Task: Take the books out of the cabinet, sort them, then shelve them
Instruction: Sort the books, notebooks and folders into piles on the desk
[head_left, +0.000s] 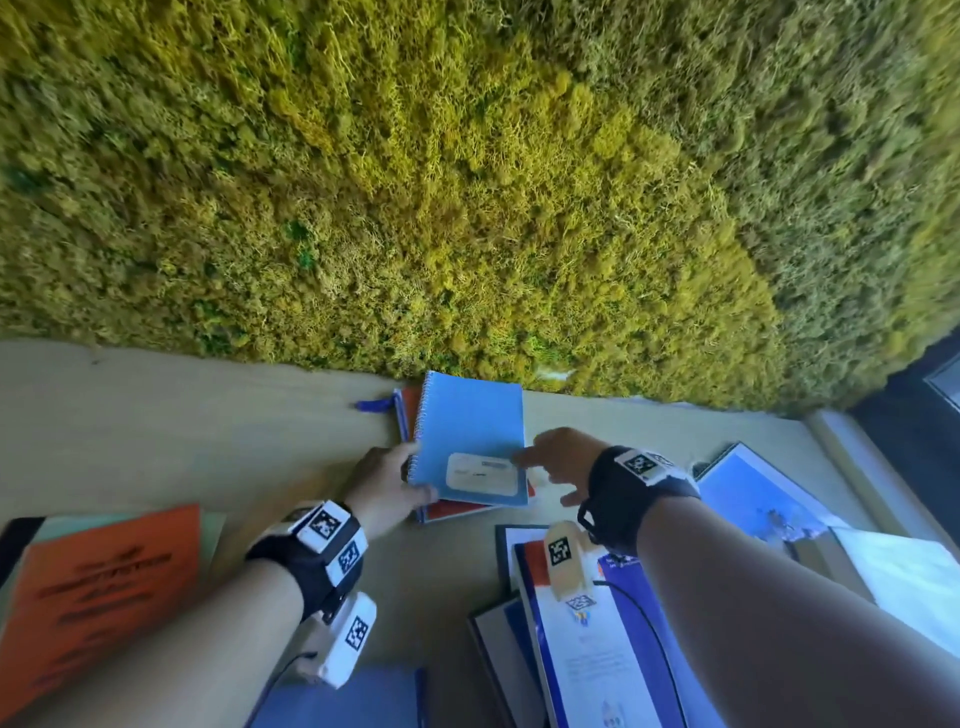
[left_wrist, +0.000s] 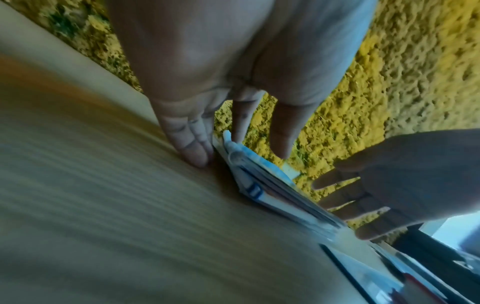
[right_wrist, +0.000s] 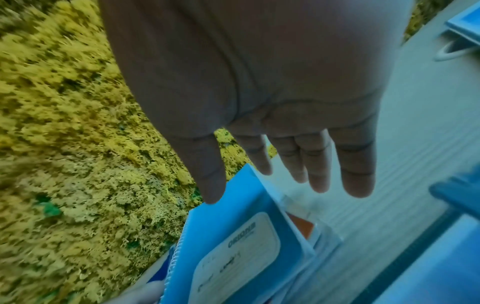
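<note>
A blue spiral notebook (head_left: 470, 436) with a white label lies on top of a small stack that includes an orange-red book (head_left: 457, 512), close to the moss wall on the wooden surface (head_left: 182, 431). My left hand (head_left: 410, 478) is at the stack's spiral side; its straight fingertips (left_wrist: 194, 156) press down on the wood against the stack's edge (left_wrist: 249, 174), and its thumb stays free. My right hand (head_left: 540, 467) hovers at the notebook's right edge, fingers spread and holding nothing. In the right wrist view the open right hand (right_wrist: 285, 191) hangs over the notebook (right_wrist: 233, 236).
An orange book (head_left: 98, 587) lies at the near left. A pile of white and blue books (head_left: 587, 649) sits under my right forearm. A blue picture book (head_left: 758, 499) and white sheets (head_left: 904, 577) lie at right. The moss wall (head_left: 467, 182) stands just behind the stack.
</note>
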